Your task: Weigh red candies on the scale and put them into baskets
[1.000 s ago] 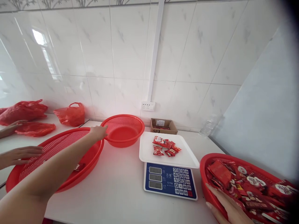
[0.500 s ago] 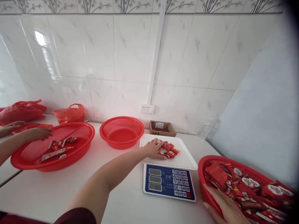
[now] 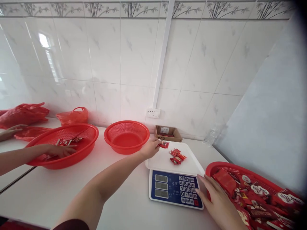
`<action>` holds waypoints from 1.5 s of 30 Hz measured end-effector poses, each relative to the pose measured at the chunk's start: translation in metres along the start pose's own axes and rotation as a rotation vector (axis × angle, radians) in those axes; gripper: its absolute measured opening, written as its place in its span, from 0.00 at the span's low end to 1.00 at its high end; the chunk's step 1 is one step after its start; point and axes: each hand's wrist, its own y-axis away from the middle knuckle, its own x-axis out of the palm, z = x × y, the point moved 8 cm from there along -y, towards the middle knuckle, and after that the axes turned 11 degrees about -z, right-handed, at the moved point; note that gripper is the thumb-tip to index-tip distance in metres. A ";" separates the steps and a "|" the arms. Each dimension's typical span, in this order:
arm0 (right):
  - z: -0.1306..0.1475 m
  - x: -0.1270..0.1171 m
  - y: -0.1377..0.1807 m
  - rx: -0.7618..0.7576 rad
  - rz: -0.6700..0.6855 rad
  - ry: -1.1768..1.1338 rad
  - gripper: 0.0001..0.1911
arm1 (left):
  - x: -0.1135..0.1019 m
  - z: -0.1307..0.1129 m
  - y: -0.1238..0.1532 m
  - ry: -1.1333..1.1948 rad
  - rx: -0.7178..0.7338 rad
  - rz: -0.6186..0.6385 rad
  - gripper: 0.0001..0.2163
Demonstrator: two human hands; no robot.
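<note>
My left hand is closed on a small red snack packet, held just over the left side of the scale's white tray. Several more red snack packets lie in a loose pile on that tray. My right hand has its fingers apart and holds nothing. Its fingertips are by the right edge of the blue scale panel, in front of the red basket full of red packets. Whether the fingertips touch the scale, I cannot tell.
A red basin stands left of the scale, with a cardboard box behind the tray. Further left, another person's hand reaches into a red basket of packets. Red plastic bags rest near the tiled wall.
My left hand has lifted a packet from the pile and moved slightly left. My right hand has shifted from the basket's rim toward the scale. The other person's hand has lowered into their basket.
</note>
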 end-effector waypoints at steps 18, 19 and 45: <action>0.062 0.098 -0.109 0.079 0.347 0.114 0.31 | -0.078 0.088 0.112 -0.351 -0.401 -0.165 0.18; 0.063 0.100 -0.110 0.072 0.341 0.119 0.29 | -0.081 0.091 0.119 -0.365 -0.412 -0.187 0.18; 0.172 0.116 -0.189 0.486 0.189 -0.825 0.20 | -0.073 0.076 0.150 -0.274 -0.270 -0.377 0.14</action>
